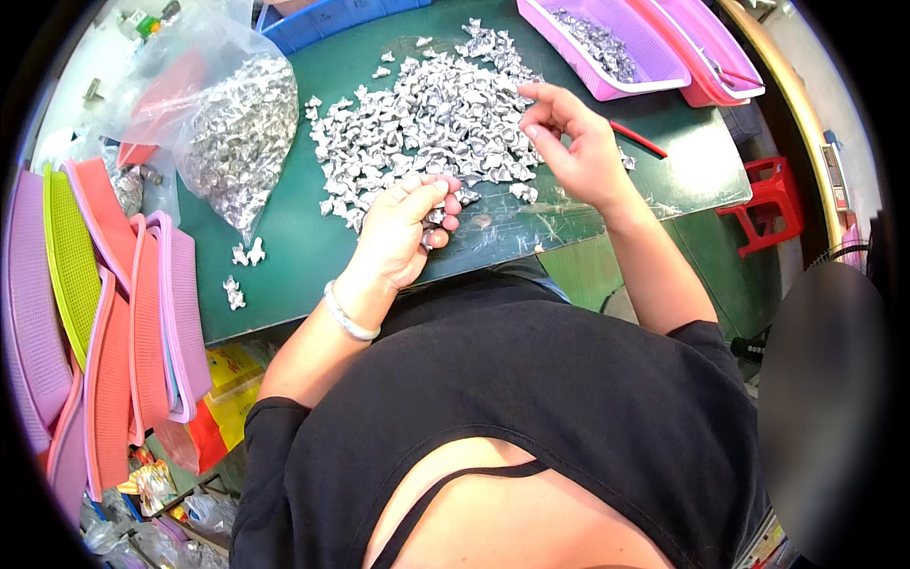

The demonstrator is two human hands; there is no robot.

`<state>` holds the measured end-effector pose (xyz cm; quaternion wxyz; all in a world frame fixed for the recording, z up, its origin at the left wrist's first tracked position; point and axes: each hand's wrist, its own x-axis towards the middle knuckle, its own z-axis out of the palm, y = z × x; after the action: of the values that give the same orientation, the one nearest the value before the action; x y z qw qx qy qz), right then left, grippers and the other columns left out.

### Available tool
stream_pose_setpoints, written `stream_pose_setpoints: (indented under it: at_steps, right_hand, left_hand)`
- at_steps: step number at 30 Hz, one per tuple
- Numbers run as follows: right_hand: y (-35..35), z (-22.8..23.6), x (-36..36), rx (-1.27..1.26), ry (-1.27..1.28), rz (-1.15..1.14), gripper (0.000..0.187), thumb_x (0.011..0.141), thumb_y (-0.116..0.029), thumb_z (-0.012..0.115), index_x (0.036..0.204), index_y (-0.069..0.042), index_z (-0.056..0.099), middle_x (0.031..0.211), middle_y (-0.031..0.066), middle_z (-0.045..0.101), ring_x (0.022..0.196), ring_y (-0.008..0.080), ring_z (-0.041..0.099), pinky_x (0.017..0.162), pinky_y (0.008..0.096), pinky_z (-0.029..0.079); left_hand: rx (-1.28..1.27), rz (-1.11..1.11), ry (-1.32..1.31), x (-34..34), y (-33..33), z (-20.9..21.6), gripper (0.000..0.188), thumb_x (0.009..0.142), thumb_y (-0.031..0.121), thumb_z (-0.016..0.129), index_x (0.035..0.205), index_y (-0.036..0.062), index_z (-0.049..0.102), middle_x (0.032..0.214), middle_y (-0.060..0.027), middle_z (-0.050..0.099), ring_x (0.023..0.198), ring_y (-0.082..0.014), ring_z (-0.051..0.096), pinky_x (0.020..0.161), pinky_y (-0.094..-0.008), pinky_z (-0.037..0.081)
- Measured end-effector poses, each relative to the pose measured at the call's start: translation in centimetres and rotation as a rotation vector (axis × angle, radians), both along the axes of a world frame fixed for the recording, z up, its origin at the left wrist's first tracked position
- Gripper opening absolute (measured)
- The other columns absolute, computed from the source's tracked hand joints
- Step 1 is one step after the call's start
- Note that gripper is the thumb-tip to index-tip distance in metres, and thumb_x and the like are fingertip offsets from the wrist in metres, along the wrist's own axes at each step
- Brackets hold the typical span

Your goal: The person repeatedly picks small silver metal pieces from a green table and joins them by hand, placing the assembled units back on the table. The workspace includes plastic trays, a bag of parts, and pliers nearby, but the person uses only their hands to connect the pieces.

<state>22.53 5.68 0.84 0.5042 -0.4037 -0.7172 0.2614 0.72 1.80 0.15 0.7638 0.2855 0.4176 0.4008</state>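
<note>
A wide pile of small silver metal castings [427, 119] covers the middle of the green table. My left hand [403, 223] is closed at the pile's near edge, and a few of the silver pieces show between its curled fingers. Its thumb and index fingertips come together over them. To the right, my right hand [578, 142] hovers at the pile's right edge, with thumb and index finger apart and no piece visible between them. The other fingers of that hand are bent and partly hidden.
On the left a clear plastic bag [242, 133] bulges with castings, and a few loose pieces [234, 292] lie near it. Stacked coloured baskets [118, 351] lean at the table's left edge. A purple basket [654, 83] stands far right, near a red stick [638, 139]. A red stool [770, 204] stands beyond.
</note>
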Motion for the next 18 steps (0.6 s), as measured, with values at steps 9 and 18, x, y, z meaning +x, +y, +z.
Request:
stream_pose_setpoints:
  at_steps: [9, 18]
  right_hand:
    - [-3.1, -0.9, -3.2, 0.159, -0.485, 0.166, 0.043, 0.066, -0.003, 0.064, 0.108, -0.006, 0.052, 0.078, 0.0049, 0.058, 0.079, 0.0250, 0.052, 0.071, 0.0361, 0.041]
    - [-2.0, -0.2, -2.0, 0.152, -0.480, 0.100, 0.041, 0.069, 0.002, 0.059, 0.109, -0.005, 0.053, 0.077, 0.0028, 0.056, 0.078, 0.0222, 0.053, 0.076, 0.0334, 0.040]
  left_hand:
    - [0.026, 0.043, -0.016, -2.5, -1.0, 0.4, 0.014, 0.088, 0.013, 0.049, 0.092, 0.0011, 0.055, 0.072, -0.0032, 0.054, 0.060, -0.0098, 0.050, 0.044, -0.0156, 0.036]
    - [0.027, 0.069, 0.030, -4.2, -1.7, 0.8, 0.014, 0.087, 0.015, 0.051, 0.089, 0.0026, 0.057, 0.071, -0.0027, 0.055, 0.058, -0.0099, 0.050, 0.043, -0.0177, 0.036]
